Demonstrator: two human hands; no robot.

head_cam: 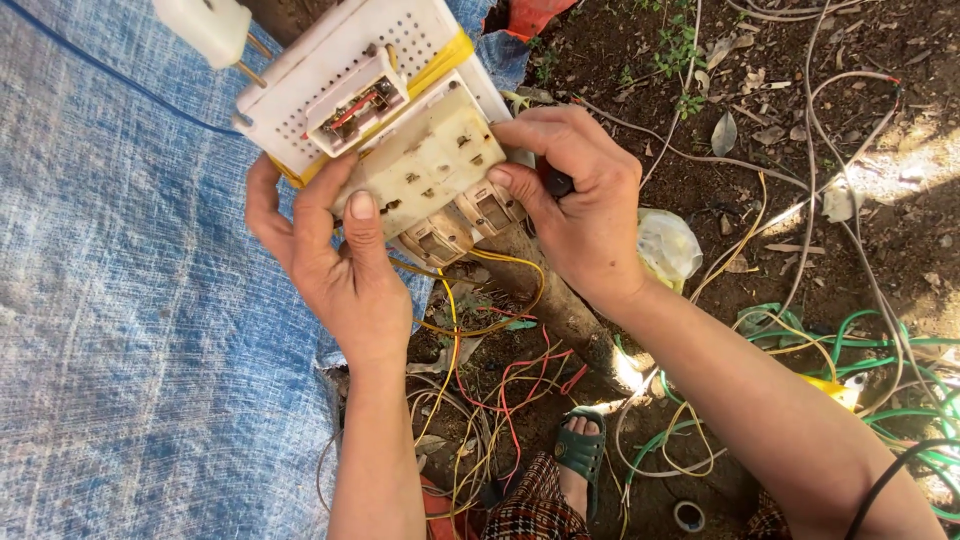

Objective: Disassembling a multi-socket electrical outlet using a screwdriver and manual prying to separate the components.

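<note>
Both your hands grip the socket board (425,160) between them. Your left hand (335,255) clasps its lower left edge, thumb flat on the dirty face. Your right hand (580,205) clamps the right edge, fingertips on the face, with a dark tool handle (556,182) tucked in the palm.

The work looks mid-way: the white casing (345,70) behind the board sits open with its switch part exposed, yellow tape (445,55) round it, and loose wires (480,330) trail from under the board, not yet tidied.

Below your wrists: a tangle of red and yellow wire, your sandalled foot (580,450). Right of your right hand: a plastic bag (668,245), green cable (880,350). Left: blue tarp (130,300). Above your left hand, a white plug (205,28).
</note>
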